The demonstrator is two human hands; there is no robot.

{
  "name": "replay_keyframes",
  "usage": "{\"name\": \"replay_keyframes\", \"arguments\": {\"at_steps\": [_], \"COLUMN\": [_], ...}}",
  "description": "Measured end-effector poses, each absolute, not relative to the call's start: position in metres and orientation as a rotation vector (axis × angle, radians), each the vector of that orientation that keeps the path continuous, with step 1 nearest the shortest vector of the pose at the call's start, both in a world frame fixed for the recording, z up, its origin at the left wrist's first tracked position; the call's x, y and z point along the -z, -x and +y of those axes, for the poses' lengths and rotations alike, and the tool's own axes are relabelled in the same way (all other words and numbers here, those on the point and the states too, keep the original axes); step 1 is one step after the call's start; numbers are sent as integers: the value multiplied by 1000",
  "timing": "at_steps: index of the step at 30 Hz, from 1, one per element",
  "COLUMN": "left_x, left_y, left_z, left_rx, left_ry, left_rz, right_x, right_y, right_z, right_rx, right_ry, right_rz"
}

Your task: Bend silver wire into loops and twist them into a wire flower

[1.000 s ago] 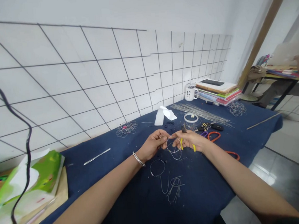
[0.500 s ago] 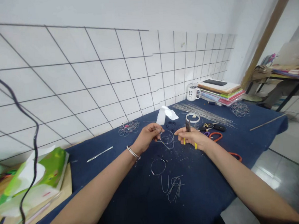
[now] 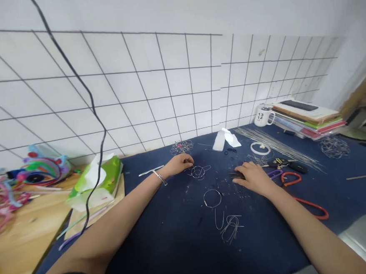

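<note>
My left hand, with a silver bangle at the wrist, has its fingers closed at the left edge of a piece made of looped wire. That piece is at table level. My right hand is low over the dark blue cloth, its fingers around the pliers; only their dark jaws show, and the handles are hidden under the palm. Between the hands and nearer to me lies a single wire ring. Several bent wire pieces are close by it.
Orange-handled scissors, keys and a white ring-shaped roll lie right. Behind are long straight wires, a mug and stacked books. A tissue pack and a hanging black cable are left.
My left hand has carried the looped wire piece leftward and down to the cloth. My right hand has moved right and lowered the pliers to the table. The view has swung left.
</note>
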State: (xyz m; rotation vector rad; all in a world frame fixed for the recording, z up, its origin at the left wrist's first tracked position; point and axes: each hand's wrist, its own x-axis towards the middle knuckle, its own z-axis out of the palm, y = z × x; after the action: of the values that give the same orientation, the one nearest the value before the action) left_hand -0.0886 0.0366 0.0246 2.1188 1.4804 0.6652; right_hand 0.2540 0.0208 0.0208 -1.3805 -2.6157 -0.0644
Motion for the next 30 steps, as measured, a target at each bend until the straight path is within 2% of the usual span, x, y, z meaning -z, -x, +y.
{"name": "replay_keyframes", "arguments": {"at_steps": [4, 14, 21, 30], "left_x": [-29, -28, -17, -6], "left_y": [91, 91, 81, 75], "left_z": [30, -6, -4, 7], "left_rx": [-772, -646, -794, -793], "left_ry": [-2179, -2335, -2336, -2415], "left_rz": [1508, 1156, 1334, 1221], "right_x": [-19, -22, -24, -25], "right_y": [-254, -256, -259, -259], "right_z": [20, 20, 22, 21], "right_rx": [92, 56, 6, 8], "right_ry": [1355, 1309, 1265, 1242], "right_rz": [-2682, -2720, -2737, -2728]}}
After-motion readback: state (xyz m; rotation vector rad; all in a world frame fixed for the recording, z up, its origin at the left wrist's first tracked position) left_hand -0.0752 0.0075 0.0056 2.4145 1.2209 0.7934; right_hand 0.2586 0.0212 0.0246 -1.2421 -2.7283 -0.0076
